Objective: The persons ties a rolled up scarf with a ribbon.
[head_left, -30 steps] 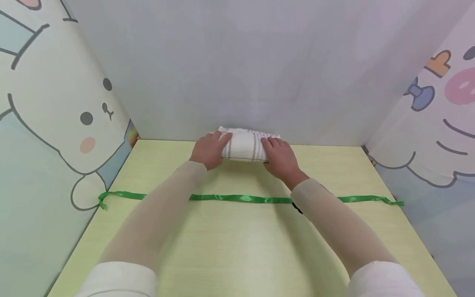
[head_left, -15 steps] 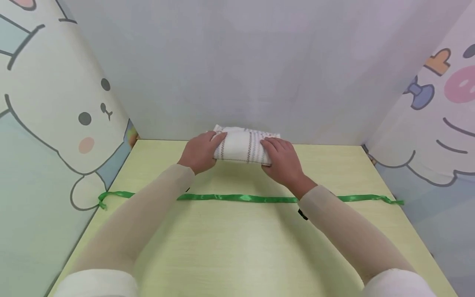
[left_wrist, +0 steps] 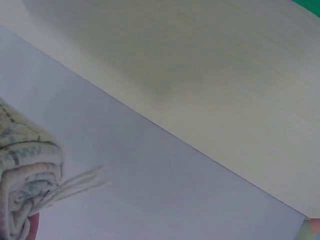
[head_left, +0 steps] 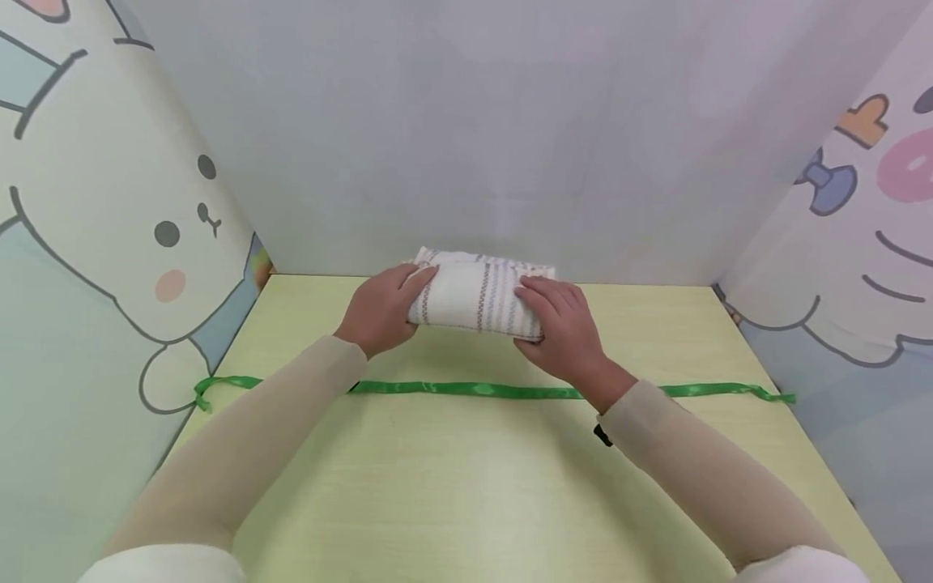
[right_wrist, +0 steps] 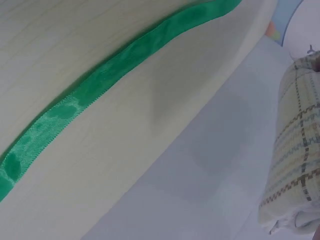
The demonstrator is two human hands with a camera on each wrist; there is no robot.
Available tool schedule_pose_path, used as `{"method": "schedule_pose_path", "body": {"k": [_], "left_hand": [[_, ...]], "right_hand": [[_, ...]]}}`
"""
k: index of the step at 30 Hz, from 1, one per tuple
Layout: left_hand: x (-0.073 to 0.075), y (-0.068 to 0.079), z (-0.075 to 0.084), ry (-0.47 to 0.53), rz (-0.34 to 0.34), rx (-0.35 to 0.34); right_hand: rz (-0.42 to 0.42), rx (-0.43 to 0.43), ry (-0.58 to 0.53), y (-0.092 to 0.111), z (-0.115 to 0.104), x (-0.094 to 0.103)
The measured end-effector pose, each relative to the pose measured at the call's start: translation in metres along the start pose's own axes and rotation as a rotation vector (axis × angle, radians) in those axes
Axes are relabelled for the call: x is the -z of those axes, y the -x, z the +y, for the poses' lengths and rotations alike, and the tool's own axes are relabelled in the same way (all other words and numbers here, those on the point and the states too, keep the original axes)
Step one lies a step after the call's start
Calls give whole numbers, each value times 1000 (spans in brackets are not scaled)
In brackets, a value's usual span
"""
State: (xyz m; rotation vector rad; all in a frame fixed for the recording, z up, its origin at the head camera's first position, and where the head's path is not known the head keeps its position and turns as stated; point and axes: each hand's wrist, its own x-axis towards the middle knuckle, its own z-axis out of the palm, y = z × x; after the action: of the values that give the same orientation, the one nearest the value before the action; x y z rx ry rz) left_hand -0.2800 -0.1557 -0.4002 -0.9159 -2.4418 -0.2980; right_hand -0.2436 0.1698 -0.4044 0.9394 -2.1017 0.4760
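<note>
L hand [head_left: 382, 311] & R hand [head_left: 565, 330] grip rolled cloth [head_left: 470, 295] by its ends, ctr of head view; green ribbon [head_left: 474, 389] lower in pic.

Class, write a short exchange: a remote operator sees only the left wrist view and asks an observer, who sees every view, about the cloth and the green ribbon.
Operator: My left wrist view shows one rolled end of the cloth. What is at its other end?
Observer: The right hand grips it there, fingers over the top.
Operator: The green ribbon barely enters my top right corner. How does it lie?
Observer: It runs across the table from side to side, lower in the head view than the cloth, with both forearms passing in front of it.
</note>
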Motion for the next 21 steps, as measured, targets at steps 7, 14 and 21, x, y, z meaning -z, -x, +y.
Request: {"method": "schedule_pose_path", "body": {"k": [7, 14, 21], "left_hand": [[10, 6, 4, 91, 114, -48], [13, 7, 18, 141, 211, -153], [9, 7, 19, 174, 248, -167]], "right_hand": [[199, 182, -29, -8, -10, 17], [370, 339, 4, -22, -15, 30], [293, 456, -86, -38, -16, 38]]}}
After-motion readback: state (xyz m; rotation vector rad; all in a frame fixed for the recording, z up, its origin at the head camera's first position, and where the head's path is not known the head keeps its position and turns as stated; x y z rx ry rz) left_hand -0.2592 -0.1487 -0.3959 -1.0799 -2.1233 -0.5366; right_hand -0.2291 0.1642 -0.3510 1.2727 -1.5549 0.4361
